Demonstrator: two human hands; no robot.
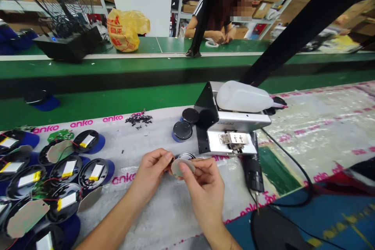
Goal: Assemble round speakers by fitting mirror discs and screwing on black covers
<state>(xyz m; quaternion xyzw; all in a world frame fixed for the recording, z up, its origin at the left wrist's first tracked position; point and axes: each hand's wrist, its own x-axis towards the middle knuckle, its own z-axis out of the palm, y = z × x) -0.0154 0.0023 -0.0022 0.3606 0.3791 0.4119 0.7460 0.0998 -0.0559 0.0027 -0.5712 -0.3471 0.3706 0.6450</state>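
Observation:
My right hand (206, 183) pinches a thin round grey-green disc (183, 168) between thumb and fingers. Close to the disc's left edge, my left hand (154, 166) is closed in a pinch at a small dark bit that I cannot make out. Partly hidden behind both hands is a round housing with a shiny rim (186, 156). On the left stand several blue round housings (96, 172) with black insides, silver-and-yellow battery packs and red wires. Similar grey-green pieces (27, 218) lie among them, beside green circuit boards (60, 136).
Small black screws (139, 119) lie in a pile on the printed plastic sheet. Two lidded round housings (182, 131) stand beside a metal screw feeder (231, 136) with a white bottle (243, 97) on top. An electric screwdriver (254, 175) and its cable are at right. Across the bench sits a person (218, 33).

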